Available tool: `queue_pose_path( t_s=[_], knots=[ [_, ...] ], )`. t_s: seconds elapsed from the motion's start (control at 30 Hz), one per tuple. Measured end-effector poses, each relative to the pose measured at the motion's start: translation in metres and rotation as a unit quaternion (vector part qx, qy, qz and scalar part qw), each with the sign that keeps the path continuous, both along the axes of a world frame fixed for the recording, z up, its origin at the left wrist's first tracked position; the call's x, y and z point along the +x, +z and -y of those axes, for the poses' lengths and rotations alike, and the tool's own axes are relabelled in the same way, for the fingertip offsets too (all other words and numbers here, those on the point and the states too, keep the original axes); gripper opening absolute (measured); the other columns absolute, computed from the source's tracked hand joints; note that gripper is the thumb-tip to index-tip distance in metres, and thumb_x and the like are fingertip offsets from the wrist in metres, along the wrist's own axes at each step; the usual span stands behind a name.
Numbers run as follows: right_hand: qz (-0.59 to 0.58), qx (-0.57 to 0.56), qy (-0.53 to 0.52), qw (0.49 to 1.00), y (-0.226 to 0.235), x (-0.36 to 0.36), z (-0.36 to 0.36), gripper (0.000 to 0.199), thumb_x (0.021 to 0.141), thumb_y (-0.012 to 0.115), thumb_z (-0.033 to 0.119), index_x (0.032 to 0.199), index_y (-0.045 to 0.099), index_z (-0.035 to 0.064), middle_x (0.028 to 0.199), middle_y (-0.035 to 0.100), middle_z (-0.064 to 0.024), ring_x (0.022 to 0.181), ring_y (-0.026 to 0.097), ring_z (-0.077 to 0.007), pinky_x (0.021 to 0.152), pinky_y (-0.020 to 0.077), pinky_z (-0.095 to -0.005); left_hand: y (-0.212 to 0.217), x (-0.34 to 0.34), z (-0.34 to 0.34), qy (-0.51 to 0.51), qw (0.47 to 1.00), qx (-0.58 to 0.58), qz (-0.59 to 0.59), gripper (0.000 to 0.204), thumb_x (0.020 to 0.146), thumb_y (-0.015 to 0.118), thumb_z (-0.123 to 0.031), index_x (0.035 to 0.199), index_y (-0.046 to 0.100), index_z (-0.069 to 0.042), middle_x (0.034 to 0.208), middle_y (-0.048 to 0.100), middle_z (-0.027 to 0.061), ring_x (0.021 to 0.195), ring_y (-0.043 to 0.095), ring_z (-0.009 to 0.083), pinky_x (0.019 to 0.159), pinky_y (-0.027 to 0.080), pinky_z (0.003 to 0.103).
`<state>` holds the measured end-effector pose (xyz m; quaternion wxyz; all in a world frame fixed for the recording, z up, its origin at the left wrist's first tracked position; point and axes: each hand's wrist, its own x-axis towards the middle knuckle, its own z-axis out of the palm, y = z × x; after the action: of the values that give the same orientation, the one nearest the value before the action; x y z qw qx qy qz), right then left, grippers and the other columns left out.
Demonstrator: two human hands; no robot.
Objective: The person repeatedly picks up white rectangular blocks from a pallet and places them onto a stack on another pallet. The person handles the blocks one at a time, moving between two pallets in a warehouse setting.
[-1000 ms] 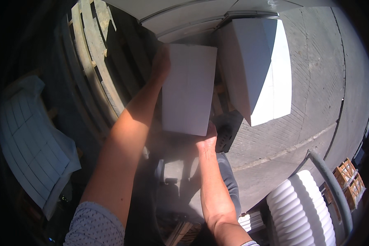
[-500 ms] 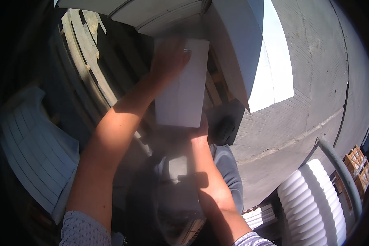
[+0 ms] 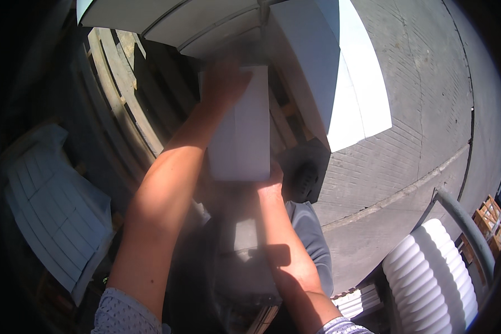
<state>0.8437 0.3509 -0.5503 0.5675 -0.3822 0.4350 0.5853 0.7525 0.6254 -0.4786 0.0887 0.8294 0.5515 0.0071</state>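
A plain white box point(image 3: 242, 133), longer than it is wide, is held between my two hands above a wooden pallet point(image 3: 112, 72). My left hand point(image 3: 228, 83) grips the far end of the box at its left side; it is blurred and in shadow. At the near right corner, my right hand point(image 3: 270, 181) supports the box from below, with most of its fingers hidden underneath. Larger white boxes point(image 3: 303, 44) stand just beyond and to the right of the held box, on the pallet.
More white boxes point(image 3: 183, 22) form a wall at the far side. A wrapped stack of pale boxes point(image 3: 55, 217) stands at left. Lower right are a white ribbed object point(image 3: 428, 273) and a curved grey metal tube point(image 3: 467, 222). Concrete floor point(image 3: 412, 89) extends to the right.
The held box sits a little farther left and nearer to me. My left hand has come slightly nearer with it. The whole view has also shifted a little.
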Motion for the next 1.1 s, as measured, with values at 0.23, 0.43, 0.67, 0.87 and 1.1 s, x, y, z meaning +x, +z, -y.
queue_pose_path(
  t_s=[0.23, 0.43, 0.67, 0.87, 1.1],
  knots=[
    [-0.015, -0.006, -0.013, 1.000, 0.031, 0.030, 0.036, 0.034, 0.091, 0.048, 0.024, 0.111, 0.057, -0.0019, 0.112, 0.061, -0.0157, 0.106, 0.056, -0.0320, 0.095, 0.0453, -0.0438, 0.008, -0.050, 0.080, 0.146, 0.980, -0.132, -0.019, 0.042, 0.090, 0.055, -0.041, 0.091, 0.063, 0.001, 0.095, 0.062, 0.0196, 0.093, 0.058, 0.0380, 0.079, 0.047, 0.048],
    [0.170, -0.138, 0.074, 0.973, 0.023, 0.032, 0.031, 0.055, 0.099, 0.032, 0.041, 0.118, 0.056, -0.0049, 0.119, 0.060, -0.0190, 0.107, 0.058, -0.0322, 0.095, 0.0462, -0.0415, -0.029, -0.137, 0.127, 0.168, 0.975, -0.106, 0.103, 0.044, 0.096, 0.047, -0.042, 0.088, 0.063, -0.002, 0.083, 0.065, 0.0149, 0.081, 0.061, 0.0335, 0.075, 0.048, 0.045],
    [0.201, -0.199, 0.087, 0.955, 0.015, 0.033, 0.030, 0.055, 0.097, 0.036, 0.042, 0.116, 0.057, -0.0049, 0.115, 0.062, -0.0175, 0.105, 0.058, -0.0311, 0.094, 0.0461, -0.0413, -0.077, -0.193, 0.166, 0.561, 0.390, -0.394, 0.615, 0.037, 0.098, 0.045, -0.039, 0.096, 0.064, -0.008, 0.094, 0.068, 0.0096, 0.087, 0.064, 0.0230, 0.080, 0.050, 0.039],
    [0.184, -0.162, 0.106, 0.964, 0.007, 0.037, 0.037, 0.048, 0.095, 0.041, 0.038, 0.113, 0.058, -0.0032, 0.115, 0.062, -0.0170, 0.104, 0.058, -0.0321, 0.092, 0.0469, -0.0430, -0.083, -0.190, 0.190, 0.530, 0.178, -0.427, 0.711, 0.037, 0.096, 0.048, -0.035, 0.105, 0.064, -0.003, 0.099, 0.068, 0.0119, 0.094, 0.065, 0.0261, 0.087, 0.051, 0.041],
    [0.184, -0.127, 0.415, 0.882, -0.027, 0.083, 0.069, 0.036, 0.091, 0.060, 0.031, 0.113, 0.064, 0.0021, 0.109, 0.067, -0.0105, 0.098, 0.062, -0.0240, 0.089, 0.0475, -0.0371, -0.089, -0.177, 0.206, 0.453, 0.229, -0.429, 0.747, 0.037, 0.092, 0.052, -0.035, 0.104, 0.065, -0.002, 0.097, 0.068, 0.0143, 0.092, 0.066, 0.0283, 0.080, 0.054, 0.041]
  ],
)
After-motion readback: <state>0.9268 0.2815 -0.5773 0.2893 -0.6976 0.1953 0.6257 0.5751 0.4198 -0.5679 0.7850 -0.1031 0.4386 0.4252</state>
